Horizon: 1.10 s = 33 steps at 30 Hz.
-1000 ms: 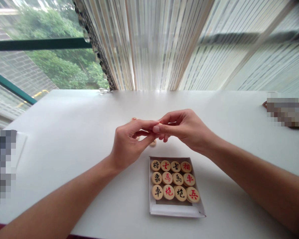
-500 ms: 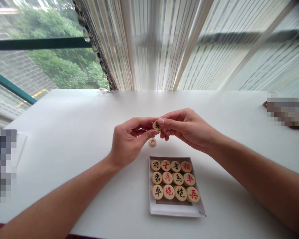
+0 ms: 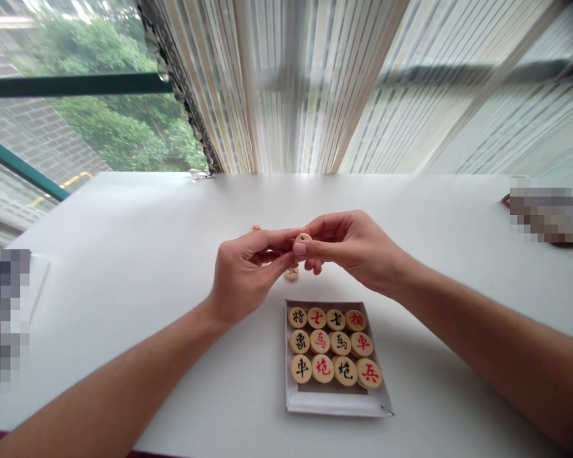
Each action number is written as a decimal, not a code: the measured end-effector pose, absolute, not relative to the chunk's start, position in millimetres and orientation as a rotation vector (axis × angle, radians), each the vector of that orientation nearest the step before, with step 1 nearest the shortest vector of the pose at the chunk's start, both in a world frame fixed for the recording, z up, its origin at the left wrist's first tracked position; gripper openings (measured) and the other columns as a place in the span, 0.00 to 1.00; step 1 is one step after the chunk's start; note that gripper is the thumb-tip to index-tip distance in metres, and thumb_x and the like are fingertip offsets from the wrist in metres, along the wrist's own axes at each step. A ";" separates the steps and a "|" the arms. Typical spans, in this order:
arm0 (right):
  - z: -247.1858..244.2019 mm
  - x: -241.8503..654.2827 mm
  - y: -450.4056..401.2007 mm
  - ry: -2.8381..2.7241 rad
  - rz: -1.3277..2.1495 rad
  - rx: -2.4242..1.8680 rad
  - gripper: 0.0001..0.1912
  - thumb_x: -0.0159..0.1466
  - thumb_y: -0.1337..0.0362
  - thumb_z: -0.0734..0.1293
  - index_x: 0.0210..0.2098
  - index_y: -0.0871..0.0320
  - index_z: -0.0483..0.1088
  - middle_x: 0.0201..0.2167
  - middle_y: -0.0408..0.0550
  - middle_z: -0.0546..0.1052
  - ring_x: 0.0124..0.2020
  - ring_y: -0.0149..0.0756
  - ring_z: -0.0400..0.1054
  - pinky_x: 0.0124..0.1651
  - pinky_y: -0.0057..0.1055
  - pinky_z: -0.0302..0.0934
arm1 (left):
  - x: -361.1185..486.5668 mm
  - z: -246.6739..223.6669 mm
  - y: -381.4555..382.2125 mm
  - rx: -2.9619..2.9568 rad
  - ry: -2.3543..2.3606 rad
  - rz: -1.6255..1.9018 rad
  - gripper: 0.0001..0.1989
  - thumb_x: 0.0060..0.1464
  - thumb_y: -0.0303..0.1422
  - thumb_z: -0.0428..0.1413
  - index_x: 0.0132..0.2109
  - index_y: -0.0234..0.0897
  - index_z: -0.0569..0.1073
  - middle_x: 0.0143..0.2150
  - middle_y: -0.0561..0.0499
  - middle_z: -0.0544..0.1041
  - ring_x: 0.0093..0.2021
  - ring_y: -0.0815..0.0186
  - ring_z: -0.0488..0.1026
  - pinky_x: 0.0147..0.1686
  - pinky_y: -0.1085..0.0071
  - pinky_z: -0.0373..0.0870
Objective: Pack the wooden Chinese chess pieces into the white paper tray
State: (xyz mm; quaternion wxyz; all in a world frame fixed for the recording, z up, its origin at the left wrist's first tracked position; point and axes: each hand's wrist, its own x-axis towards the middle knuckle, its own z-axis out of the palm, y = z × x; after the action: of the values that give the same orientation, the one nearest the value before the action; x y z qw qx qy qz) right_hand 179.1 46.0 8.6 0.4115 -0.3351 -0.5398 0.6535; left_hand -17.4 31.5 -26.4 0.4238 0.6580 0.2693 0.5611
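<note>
Fingertips of my left hand point(image 3: 246, 270) and my right hand point(image 3: 351, 245) meet over the white table, both closed on a round wooden Chinese chess piece point(image 3: 303, 238) with a black mark. My right thumb covers much of its face. Whether more pieces are stacked behind it is hidden. Just below the fingers lies a black-lettered piece point(image 3: 291, 273), partly covered. Behind my left hand a red-lettered piece point(image 3: 256, 228) peeks out. Nearer to me, an open shallow box point(image 3: 333, 402) holds rows of pieces with red and black characters, such as the red soldier piece point(image 3: 369, 373).
The white table point(image 3: 138, 254) reaches back to a window with a striped string curtain point(image 3: 310, 95). Blurred-out objects sit at the left edge point(image 3: 4, 318) and the right edge point(image 3: 549, 213) of the table.
My right thumb has slid over the held piece, covering more of its character. My left hand sits slightly lower, so the red-lettered piece behind it shows more.
</note>
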 end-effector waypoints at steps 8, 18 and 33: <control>8.5 179.1 45.8 -1.422 1.571 -0.801 0.17 0.51 0.59 0.86 0.33 0.62 0.84 0.24 0.46 0.82 0.25 0.31 0.74 0.29 0.26 0.70 | -16.8 -24.5 29.5 1.700 0.735 1.421 0.14 0.57 0.28 0.71 0.51 0.38 0.85 0.43 0.48 0.87 0.39 0.64 0.86 0.42 0.71 0.87; 11.8 180.6 44.6 -1.501 1.542 -0.769 0.18 0.54 0.55 0.85 0.35 0.62 0.86 0.24 0.48 0.82 0.25 0.32 0.74 0.30 0.28 0.71 | -17.1 -23.1 28.6 1.693 0.704 1.405 0.14 0.58 0.27 0.70 0.52 0.37 0.84 0.40 0.48 0.87 0.39 0.62 0.87 0.43 0.69 0.88; 14.6 189.1 49.7 -1.572 1.604 -0.712 0.17 0.59 0.55 0.83 0.43 0.59 0.87 0.31 0.51 0.86 0.31 0.37 0.80 0.37 0.32 0.76 | -18.7 -24.4 29.3 1.646 0.710 1.424 0.17 0.56 0.24 0.71 0.52 0.40 0.85 0.43 0.48 0.85 0.41 0.65 0.85 0.44 0.72 0.87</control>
State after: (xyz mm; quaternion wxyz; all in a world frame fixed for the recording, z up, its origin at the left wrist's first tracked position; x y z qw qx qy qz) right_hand 189.1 49.7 14.6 0.3826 -0.2792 -0.6164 0.6290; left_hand -18.7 29.3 -24.4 0.4131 0.6548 0.2824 0.5664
